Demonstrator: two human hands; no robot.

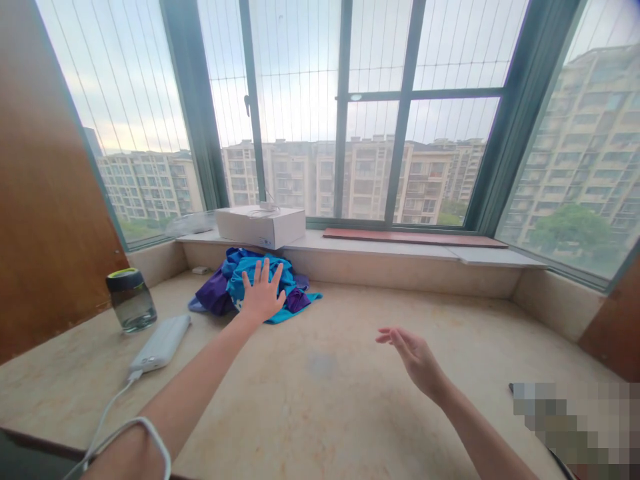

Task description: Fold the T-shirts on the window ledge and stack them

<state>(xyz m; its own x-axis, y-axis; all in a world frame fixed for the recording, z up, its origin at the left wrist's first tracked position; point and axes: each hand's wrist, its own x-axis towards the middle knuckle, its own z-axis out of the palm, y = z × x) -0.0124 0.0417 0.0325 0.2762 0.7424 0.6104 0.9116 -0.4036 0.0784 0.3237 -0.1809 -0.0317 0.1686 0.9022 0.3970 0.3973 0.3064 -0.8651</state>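
Note:
A crumpled heap of blue and purple cloth, which looks like clothing, lies on the stone counter against the low ledge. My left hand reaches over this heap with fingers spread; whether it touches the fabric I cannot tell. Part of the heap is hidden behind that hand. Above the bare counter to the right, my right hand hangs with its fingers loosely bent and the thumb near them. Nothing shows in its grasp. A white cable crosses over my left forearm.
To the left stand a dark-lidded bottle and a white power bank with the cable plugged in. A white box and a reddish board rest on the window ledge. A pixelated patch covers the lower right corner.

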